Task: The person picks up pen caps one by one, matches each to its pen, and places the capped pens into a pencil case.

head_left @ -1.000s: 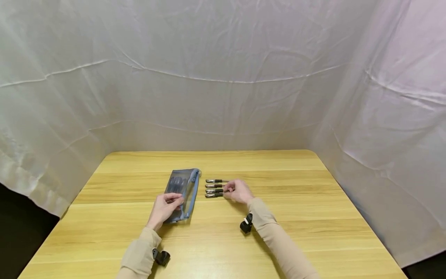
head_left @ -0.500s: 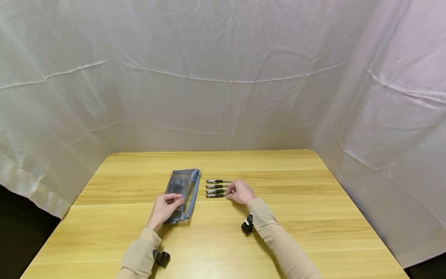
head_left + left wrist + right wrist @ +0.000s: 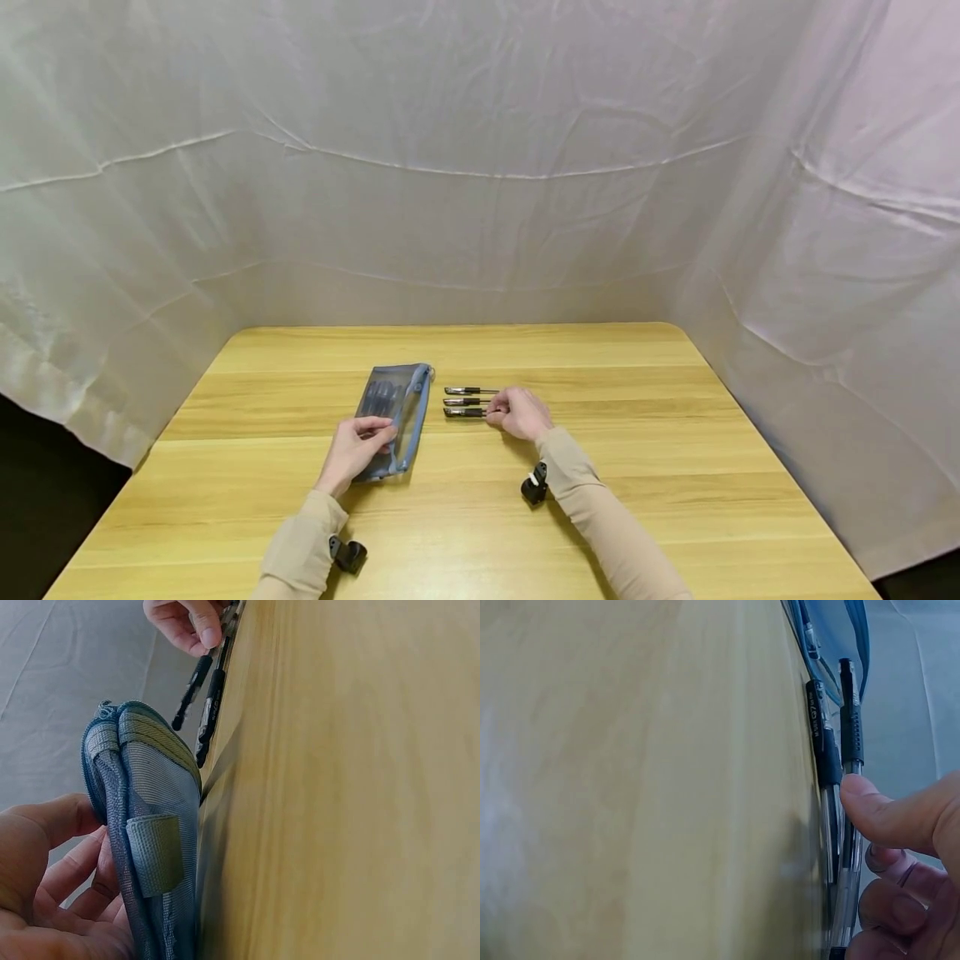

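My left hand (image 3: 356, 450) holds the near edge of a blue mesh zip pouch (image 3: 161, 787), thumb on one side and fingers on the other. The pouch's blue-trimmed mouth gapes toward the right, and dark long shapes show through the mesh. Right of it, my right hand (image 3: 519, 412) pinches a black-capped pen (image 3: 851, 724) by its clear barrel, slightly raised off the table. Beneath and beside that pen, other pens of the same kind (image 3: 461, 390) lie in a parallel row, caps toward the pouch. My fingers cover their far ends in the head view.
The light wood table (image 3: 637, 483) reaches back to a pale hanging curtain (image 3: 480, 208), which also closes in both sides. A small black wrist camera (image 3: 348, 554) sits at my left cuff, and a second wrist camera (image 3: 534, 485) at my right.
The nearest pen of the row has come up off the table in my right hand and now overlaps the row in the head view. The left hand and pouch stay put.
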Motion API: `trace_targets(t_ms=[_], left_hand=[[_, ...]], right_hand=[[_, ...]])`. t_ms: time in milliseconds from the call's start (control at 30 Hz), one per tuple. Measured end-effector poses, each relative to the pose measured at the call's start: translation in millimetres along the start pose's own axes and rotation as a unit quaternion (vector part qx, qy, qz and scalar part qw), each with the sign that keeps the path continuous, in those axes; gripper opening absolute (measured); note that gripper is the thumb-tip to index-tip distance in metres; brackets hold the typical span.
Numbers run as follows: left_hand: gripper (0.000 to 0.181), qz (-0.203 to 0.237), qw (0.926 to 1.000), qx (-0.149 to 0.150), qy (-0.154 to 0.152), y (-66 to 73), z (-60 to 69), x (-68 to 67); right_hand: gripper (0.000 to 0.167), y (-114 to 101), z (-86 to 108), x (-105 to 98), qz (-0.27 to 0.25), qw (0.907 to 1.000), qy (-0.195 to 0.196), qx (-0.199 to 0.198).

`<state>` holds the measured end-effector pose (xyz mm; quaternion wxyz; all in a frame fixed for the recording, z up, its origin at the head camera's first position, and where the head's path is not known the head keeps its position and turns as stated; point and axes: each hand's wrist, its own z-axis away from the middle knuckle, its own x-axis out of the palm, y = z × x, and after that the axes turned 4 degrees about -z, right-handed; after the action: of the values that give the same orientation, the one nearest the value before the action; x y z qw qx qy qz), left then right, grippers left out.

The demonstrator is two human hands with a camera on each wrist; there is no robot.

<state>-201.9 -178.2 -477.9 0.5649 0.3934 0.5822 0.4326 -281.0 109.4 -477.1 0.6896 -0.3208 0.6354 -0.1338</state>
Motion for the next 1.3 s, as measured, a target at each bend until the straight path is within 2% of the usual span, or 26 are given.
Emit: trace_targets(t_ms=[200, 433, 700, 900, 1000, 1100, 1300], left_hand=[[0.023, -0.002, 1.0, -0.003, 0.002, -0.9, -0.4, -0.5], [0.023, -0.002, 1.0, -0.004, -0.001, -0.4, -0.3, -1.7], [0.024, -0.005, 1.0, -0.002, 0.0, -0.1, -0.4, -2.4], [0.023, -0.007, 1.0, 0.0, -0.001, -1.7, -0.5, -2.6], [0.023, -0.007, 1.0, 0.004, -0.001, -1.7, -1.1, -2.9], [0.023, -0.007, 1.0, 0.005, -0.001, -1.8, -1.4, -2.9], [0.023, -0.003, 1.0, 0.001, 0.001, -2.7, -2.3, -2.0]], right_hand=[[0.005, -3, 1.7, -1, -0.016, 0.9998, -0.001, 0.009], [0.007, -6, 2.5, -2, -0.03, 0.9995, 0.009, 0.001], [0.012, -6, 1.4, 1, -0.036, 0.9984, 0.028, -0.034], [0.013, -5, -1.6, 3, -0.088, 0.994, 0.037, -0.054], [0.016, -6, -3.3, 3, -0.136, 0.9888, 0.033, -0.051], [0.022, -7, -3.5, 3, -0.193, 0.9806, 0.016, -0.032], [0.026, -14, -1.3, 4, -0.296, 0.955, -0.014, 0.008]])
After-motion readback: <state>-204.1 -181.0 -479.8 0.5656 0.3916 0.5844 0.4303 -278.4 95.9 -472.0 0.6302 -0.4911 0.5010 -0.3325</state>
